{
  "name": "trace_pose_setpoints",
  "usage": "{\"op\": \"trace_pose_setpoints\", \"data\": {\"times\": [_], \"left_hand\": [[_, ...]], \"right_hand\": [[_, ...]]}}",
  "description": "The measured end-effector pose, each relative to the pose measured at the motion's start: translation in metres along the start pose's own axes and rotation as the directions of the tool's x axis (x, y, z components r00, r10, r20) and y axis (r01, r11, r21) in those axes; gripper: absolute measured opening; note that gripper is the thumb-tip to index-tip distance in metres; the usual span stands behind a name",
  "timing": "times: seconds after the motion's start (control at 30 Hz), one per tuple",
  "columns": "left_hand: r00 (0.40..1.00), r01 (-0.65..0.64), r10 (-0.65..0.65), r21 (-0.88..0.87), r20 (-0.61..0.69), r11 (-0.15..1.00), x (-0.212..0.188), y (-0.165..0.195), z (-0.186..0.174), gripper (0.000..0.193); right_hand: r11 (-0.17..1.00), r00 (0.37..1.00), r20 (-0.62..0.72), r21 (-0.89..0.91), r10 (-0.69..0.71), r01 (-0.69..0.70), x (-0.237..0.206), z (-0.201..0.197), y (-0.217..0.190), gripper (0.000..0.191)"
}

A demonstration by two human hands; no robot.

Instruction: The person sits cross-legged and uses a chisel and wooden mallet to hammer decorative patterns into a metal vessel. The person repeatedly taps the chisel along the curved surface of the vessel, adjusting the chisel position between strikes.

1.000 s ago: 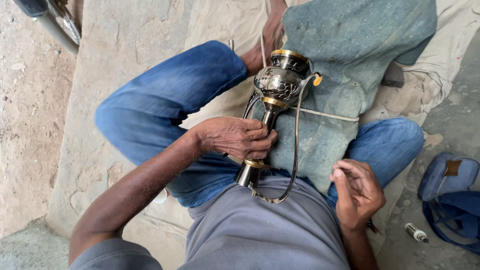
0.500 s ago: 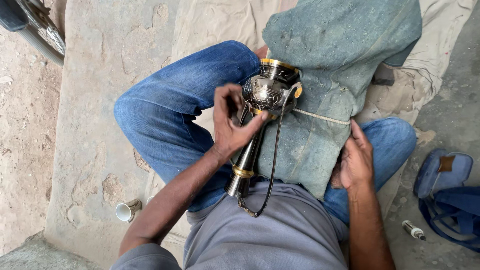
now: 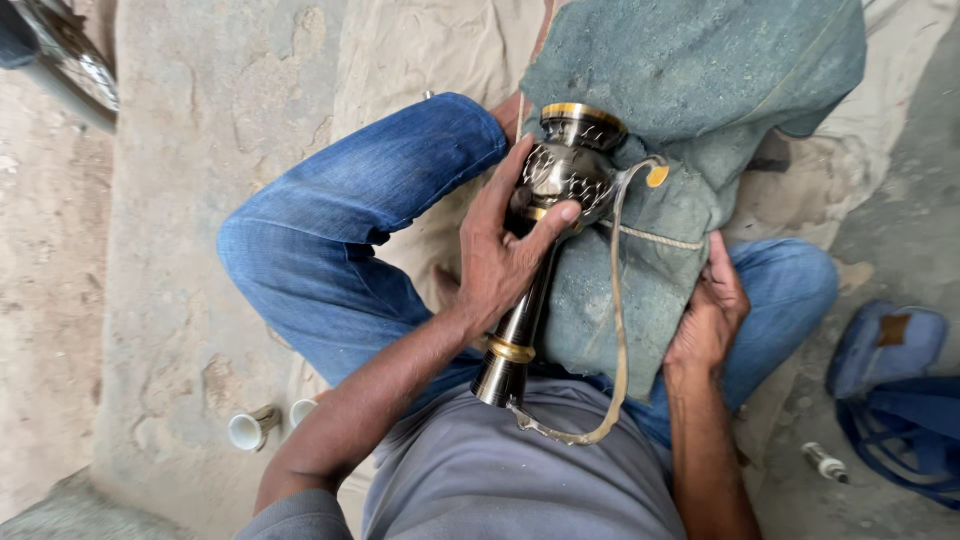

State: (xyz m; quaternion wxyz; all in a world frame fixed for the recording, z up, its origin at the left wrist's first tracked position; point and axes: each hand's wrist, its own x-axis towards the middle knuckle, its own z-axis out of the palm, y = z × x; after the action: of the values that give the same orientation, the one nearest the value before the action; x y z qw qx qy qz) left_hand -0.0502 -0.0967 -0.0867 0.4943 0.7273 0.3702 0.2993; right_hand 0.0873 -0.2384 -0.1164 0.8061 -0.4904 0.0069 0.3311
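Brass-banded dark metal vase (image 3: 545, 235) lies slanted across the seated person's lap, its narrow foot nearest the grey shirt (image 3: 500, 470) and its engraved bulb farther out. Left hand (image 3: 505, 250) wraps the vase's neck just below the bulb, fingers closed around it, thumb pressed on the bulb. Right hand (image 3: 712, 312), right of the vase, presses flat on a grey-green cloth (image 3: 690, 110); its fingers are partly hidden. A thin strap (image 3: 617, 300) loops beside the vase. Left of the vase, two small white cups (image 3: 250, 428) lie on the ground.
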Motion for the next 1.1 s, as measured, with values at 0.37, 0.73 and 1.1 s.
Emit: {"op": "trace_pose_setpoints", "data": {"times": [0.37,0.73,1.1], "left_hand": [[0.983,-0.172,0.168,0.048,0.074,0.984,0.039,0.035,-0.015,0.075],[0.98,-0.188,0.167,0.217,0.113,0.958,0.041,0.021,-0.016,0.074],[0.99,-0.143,0.143,-0.001,0.016,0.99,-0.018,0.006,-0.068,0.03]], "right_hand": [[0.804,0.991,0.134,-0.59,0.004,0.076,0.011,0.016,-0.04,0.059],[0.956,0.878,0.42,-0.266,0.232,-0.125,-0.106,-0.002,-0.028,0.037],[0.87,0.699,0.629,-0.492,0.342,0.017,-0.106,0.008,0.0,0.029]]}}
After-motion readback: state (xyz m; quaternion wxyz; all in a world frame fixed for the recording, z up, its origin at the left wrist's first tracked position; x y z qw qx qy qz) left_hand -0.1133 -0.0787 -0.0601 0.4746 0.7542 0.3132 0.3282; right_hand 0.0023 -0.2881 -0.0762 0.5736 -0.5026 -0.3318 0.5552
